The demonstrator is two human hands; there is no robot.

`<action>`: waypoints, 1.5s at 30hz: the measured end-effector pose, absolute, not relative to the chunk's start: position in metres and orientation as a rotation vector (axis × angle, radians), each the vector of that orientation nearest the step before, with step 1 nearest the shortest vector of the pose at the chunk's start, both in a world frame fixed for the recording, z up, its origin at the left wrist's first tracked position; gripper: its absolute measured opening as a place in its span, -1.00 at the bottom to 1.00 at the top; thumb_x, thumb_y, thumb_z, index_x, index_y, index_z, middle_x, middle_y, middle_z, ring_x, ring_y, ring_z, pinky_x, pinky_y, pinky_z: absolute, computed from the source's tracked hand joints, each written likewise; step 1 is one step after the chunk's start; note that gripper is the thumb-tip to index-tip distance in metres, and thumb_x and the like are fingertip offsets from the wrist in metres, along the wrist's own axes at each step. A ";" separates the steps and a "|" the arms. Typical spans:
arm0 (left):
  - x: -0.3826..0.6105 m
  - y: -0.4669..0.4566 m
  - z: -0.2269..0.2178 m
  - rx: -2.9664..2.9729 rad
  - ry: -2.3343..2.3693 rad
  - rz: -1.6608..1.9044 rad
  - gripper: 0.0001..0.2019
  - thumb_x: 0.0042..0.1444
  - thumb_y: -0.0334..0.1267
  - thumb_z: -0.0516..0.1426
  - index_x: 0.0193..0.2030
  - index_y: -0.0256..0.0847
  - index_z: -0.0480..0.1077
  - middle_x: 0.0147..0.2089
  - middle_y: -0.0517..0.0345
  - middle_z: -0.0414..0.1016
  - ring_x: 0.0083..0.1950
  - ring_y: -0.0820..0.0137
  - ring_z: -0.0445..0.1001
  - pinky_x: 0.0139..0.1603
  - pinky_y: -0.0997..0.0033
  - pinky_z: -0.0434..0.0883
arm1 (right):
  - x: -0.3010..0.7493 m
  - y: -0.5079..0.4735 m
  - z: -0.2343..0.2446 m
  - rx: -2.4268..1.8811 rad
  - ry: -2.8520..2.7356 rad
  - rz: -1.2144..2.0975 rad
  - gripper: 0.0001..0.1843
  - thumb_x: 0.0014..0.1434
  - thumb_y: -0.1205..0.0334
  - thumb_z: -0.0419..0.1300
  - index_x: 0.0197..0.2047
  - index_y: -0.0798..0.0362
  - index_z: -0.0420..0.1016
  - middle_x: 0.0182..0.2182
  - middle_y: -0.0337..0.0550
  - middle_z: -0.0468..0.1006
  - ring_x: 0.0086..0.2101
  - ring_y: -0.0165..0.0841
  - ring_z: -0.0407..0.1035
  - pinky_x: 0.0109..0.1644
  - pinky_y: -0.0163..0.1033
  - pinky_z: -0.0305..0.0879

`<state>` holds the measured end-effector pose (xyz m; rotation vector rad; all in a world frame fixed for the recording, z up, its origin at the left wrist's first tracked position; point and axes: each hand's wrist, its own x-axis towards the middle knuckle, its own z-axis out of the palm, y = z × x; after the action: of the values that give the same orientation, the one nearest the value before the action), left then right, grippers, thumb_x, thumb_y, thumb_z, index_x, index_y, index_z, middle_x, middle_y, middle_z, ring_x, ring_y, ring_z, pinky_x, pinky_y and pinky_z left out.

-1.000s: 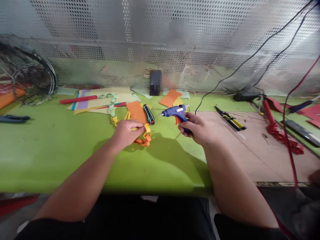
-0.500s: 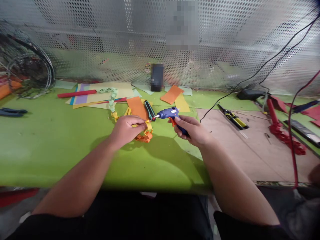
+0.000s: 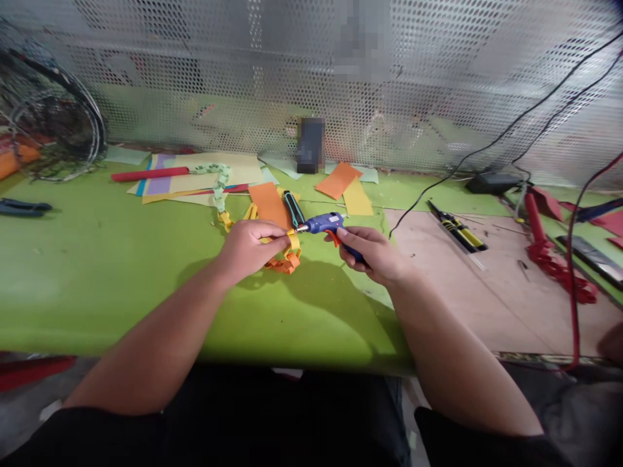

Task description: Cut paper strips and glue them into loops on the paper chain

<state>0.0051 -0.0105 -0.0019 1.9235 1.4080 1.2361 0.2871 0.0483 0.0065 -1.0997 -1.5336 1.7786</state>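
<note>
My left hand (image 3: 250, 246) is closed in a pinch on a yellow paper strip (image 3: 293, 241) that joins an orange and yellow paper chain (image 3: 283, 262) lying on the green table (image 3: 97, 272). My right hand (image 3: 372, 251) is wrapped round the grip of a blue glue gun (image 3: 324, 223) with an orange trigger. The gun's nozzle points left and touches the yellow strip just beyond my left fingertips.
Coloured paper sheets (image 3: 209, 178), an orange sheet (image 3: 268, 204), a green-black cutter (image 3: 293, 207) and a pale green paper chain (image 3: 219, 188) lie behind my hands. Yellow-black pliers (image 3: 457, 227), red cable (image 3: 559, 272) and black wires lie right. A wire fan guard (image 3: 48, 130) stands far left.
My right hand has brought the glue gun leftwards until its nozzle meets the yellow strip. My left hand has kept its pinch on the strip.
</note>
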 end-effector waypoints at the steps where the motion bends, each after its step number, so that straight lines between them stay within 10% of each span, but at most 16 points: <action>1: 0.005 -0.011 -0.002 1.917 1.412 1.237 -0.88 0.23 -0.23 0.31 -0.32 -0.13 0.68 -0.27 0.18 0.73 -0.30 0.38 0.63 -0.22 0.37 0.47 | 0.286 0.048 0.006 -1.108 -1.537 1.774 -0.44 0.24 -0.30 0.42 -0.20 0.09 0.53 -0.63 -0.33 0.37 -0.68 -0.56 0.01 -0.59 -0.26 -0.32; 21: 0.003 -0.011 -0.002 1.972 1.420 1.203 -0.85 0.25 -0.26 0.30 -0.35 -0.15 0.65 -0.32 0.16 0.69 -0.34 0.39 0.57 -0.28 0.37 0.40 | 0.284 0.047 0.001 -1.159 -1.641 1.634 -0.39 0.23 -0.38 0.40 -0.18 0.06 0.51 -0.61 -0.35 0.36 -0.63 -0.52 0.07 -0.57 -0.28 -0.16; 30: 0.002 -0.010 -0.002 2.026 1.377 1.221 -0.83 0.27 -0.26 0.29 -0.36 -0.14 0.63 -0.37 0.17 0.64 -0.38 0.40 0.54 -0.31 0.36 0.41 | 0.284 0.039 0.007 -1.207 -1.897 1.211 -0.38 0.35 -0.44 0.24 -0.27 0.00 0.44 -0.55 -0.24 0.43 -0.54 -0.42 0.24 -0.46 -0.25 0.13; 37: 0.001 -0.010 -0.003 1.979 1.342 1.263 -0.82 0.28 -0.21 0.31 -0.35 -0.16 0.63 -0.35 0.13 0.65 -0.36 0.39 0.55 -0.31 0.37 0.44 | 0.281 0.033 0.013 -1.211 -1.948 0.925 -0.37 0.34 -0.46 0.22 -0.31 -0.02 0.43 -0.54 -0.24 0.34 -0.52 -0.39 0.13 -0.44 -0.20 -0.02; 45: 0.000 -0.011 -0.003 1.719 1.307 1.259 -0.74 0.25 -0.03 0.39 -0.31 -0.17 0.68 -0.39 0.15 0.63 -0.44 0.44 0.48 -0.45 0.45 0.36 | 0.283 0.029 0.003 -1.248 -1.867 0.419 -0.64 0.39 -0.19 0.28 -0.08 -0.05 0.46 -0.42 -0.15 0.48 -0.44 -0.26 0.28 -0.34 -0.16 0.12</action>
<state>-0.0001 -0.0109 -0.0035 1.7195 1.3074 1.2593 0.2832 0.0286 0.0033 -1.2478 -1.8667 0.4190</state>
